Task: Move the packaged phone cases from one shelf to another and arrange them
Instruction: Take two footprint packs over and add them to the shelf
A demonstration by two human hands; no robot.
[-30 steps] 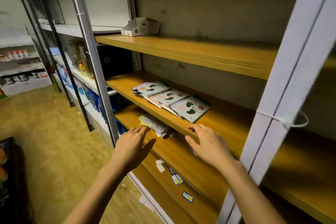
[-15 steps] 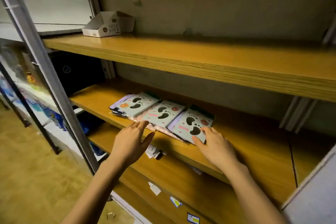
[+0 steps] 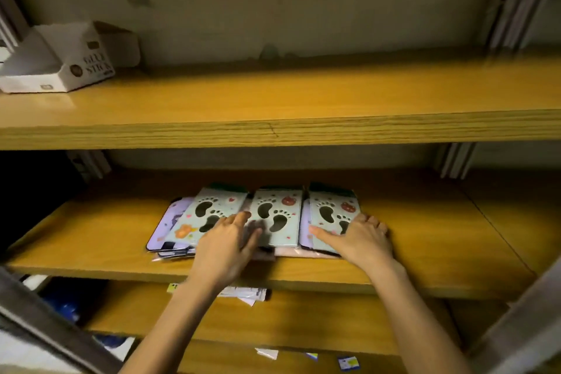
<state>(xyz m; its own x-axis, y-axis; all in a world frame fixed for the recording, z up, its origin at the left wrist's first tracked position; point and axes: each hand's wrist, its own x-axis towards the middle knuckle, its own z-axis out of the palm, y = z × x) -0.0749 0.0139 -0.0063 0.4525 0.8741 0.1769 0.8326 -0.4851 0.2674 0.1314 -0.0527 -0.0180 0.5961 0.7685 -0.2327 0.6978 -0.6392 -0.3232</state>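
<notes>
1. Sitting at the far left of the top shelf (image 3: 303, 106) is a white box (image 3: 60, 67), well apart from the work below.
2. On the middle shelf (image 3: 455, 237) three cases lie flat in a row near the front edge, side by side and touching or overlapping, each with its long axis running front to back. Other packets show beneath them.
3. The left case (image 3: 209, 212) is tilted, its far end leaning right; a lilac packet peeks out under its left side.
4. The left hand (image 3: 226, 244) lies palm down over the seam between the left case and the middle case (image 3: 279, 215), fingers (image 3: 239, 218) spread flat and pointing away. It presses on them and grips nothing.
5. The right hand (image 3: 361, 238) lies flat on the near right corner of the right case (image 3: 329, 212), thumb pointing left across the face, fingers (image 3: 375, 222) curling over its right edge. I cannot tell whether it has a hold.
6. Each hand is nearest its own side's case, with the cases directly ahead of the fingertips; squaring them likely means pushing inward.
7. Loose papers (image 3: 249, 293) lie on the lower shelf (image 3: 334, 322).
</notes>
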